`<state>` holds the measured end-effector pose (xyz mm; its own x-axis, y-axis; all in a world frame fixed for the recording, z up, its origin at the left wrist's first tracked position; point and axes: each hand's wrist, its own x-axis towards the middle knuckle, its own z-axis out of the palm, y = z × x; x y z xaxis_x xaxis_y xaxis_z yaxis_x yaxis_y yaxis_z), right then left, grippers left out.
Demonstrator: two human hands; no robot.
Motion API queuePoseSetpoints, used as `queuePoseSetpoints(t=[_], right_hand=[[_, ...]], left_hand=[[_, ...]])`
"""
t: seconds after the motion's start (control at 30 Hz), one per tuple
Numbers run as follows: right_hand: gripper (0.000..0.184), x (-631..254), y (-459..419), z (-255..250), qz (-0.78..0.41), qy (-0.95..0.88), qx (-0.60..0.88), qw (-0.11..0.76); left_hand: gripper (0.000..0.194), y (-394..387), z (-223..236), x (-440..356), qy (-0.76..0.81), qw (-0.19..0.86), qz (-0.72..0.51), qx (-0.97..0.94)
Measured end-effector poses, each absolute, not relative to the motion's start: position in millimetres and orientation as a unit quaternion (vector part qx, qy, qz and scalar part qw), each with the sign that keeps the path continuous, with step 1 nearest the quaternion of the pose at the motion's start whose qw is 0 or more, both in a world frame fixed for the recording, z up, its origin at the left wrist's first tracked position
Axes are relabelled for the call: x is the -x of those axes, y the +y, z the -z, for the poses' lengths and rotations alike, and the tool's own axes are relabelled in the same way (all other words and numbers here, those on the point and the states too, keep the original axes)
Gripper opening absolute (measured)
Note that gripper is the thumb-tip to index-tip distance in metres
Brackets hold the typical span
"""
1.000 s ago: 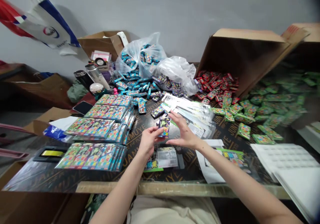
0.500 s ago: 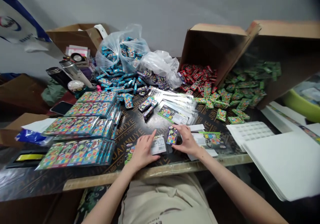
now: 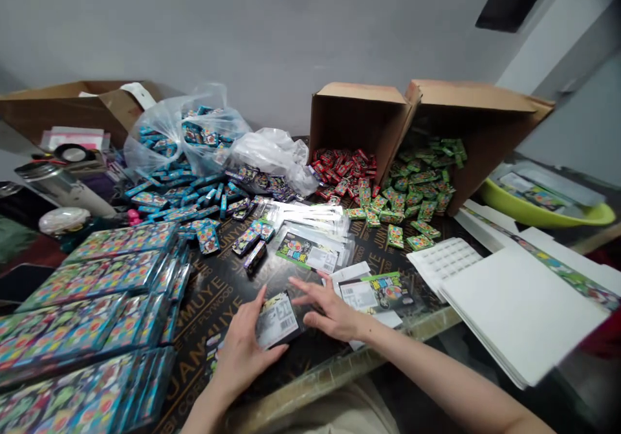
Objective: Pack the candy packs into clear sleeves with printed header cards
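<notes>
A printed plastic bag (image 3: pixel 277 323) with a white label panel lies near the table's front edge. My left hand (image 3: pixel 245 347) rests on its left part, thumb and index finger apart, covering some of the print. My right hand (image 3: pixel 332 308) hovers at the bag's right end with fingers spread and nothing between them. To the right of that hand lies another printed bag (image 3: pixel 373 292) on white sheets. Beyond my hands sits a fanned stack of printed bags (image 3: pixel 310 249). Small purple boxes (image 3: pixel 255 256) lie just left of that stack.
Packed sets of boxes (image 3: pixel 92 330) are stacked at the left. Blue boxes (image 3: pixel 179 195) spill below a clear bag (image 3: pixel 160 130). Cartons hold red boxes (image 3: pixel 344 169) and green boxes (image 3: pixel 417 188). White cards (image 3: pixel 514 311) and a yellow-green basin (image 3: pixel 543 211) are at the right.
The small purple box held in my right hand is out of sight now, and those fingers have spread. My left hand stays on the bag. The view has turned right and up.
</notes>
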<state>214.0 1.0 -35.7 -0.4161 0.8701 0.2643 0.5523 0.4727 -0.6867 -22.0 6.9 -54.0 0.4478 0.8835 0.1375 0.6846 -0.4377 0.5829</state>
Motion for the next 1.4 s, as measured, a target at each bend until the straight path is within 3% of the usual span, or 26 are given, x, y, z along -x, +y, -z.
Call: queuePoseSetpoints(t=[0.13, 0.2, 0.33, 0.47, 0.57, 0.7, 0.8, 0.93, 1.03, 1.2, 1.4], right_hand=[[0.046, -259, 92, 28, -0.072, -0.685, 0.628, 0.361], [0.048, -291, 150, 27, -0.027, -0.606, 0.734, 0.307], [0.066, -329, 236, 32, -0.048, -0.475, 0.858, 0.189], [0.066, -330, 261, 41, -0.061, -0.459, 0.868, 0.180], [0.060, -333, 254, 37, -0.038, -0.451, 0.869, 0.203], [0.054, -325, 214, 15, 0.026, -0.530, 0.761, 0.373], [0.051, -286, 157, 4, -0.023, -0.642, 0.625, 0.443], [0.048, -222, 71, 4, -0.163, -0.739, 0.517, 0.401], [0.054, -204, 28, 7, -0.243, -0.758, 0.486, 0.361], [0.095, -214, 2, 9, -0.289, -0.794, 0.418, 0.333], [0.083, -209, -12, 16, -0.239, -0.814, 0.407, 0.339]], left_hand=[[0.088, 11, 74, 26, 0.472, 0.202, -0.182, -0.839], [0.083, 11, 84, 29, 0.476, 0.186, -0.165, -0.843], [0.080, 12, 95, 32, 0.490, 0.179, -0.151, -0.839], [0.079, 14, 101, 36, 0.486, 0.195, -0.141, -0.840], [0.080, 14, 104, 38, 0.489, 0.206, -0.142, -0.836], [0.082, 17, 89, 31, 0.490, 0.231, -0.174, -0.822], [0.076, 19, 58, 7, 0.498, 0.299, -0.256, -0.773], [0.045, 25, 23, -35, 0.483, 0.531, -0.382, -0.582], [0.027, 28, 21, -45, 0.489, 0.622, -0.429, -0.436], [0.027, 16, 25, -31, 0.503, 0.704, -0.400, -0.303], [0.040, 0, 24, -25, 0.490, 0.673, -0.334, -0.443]])
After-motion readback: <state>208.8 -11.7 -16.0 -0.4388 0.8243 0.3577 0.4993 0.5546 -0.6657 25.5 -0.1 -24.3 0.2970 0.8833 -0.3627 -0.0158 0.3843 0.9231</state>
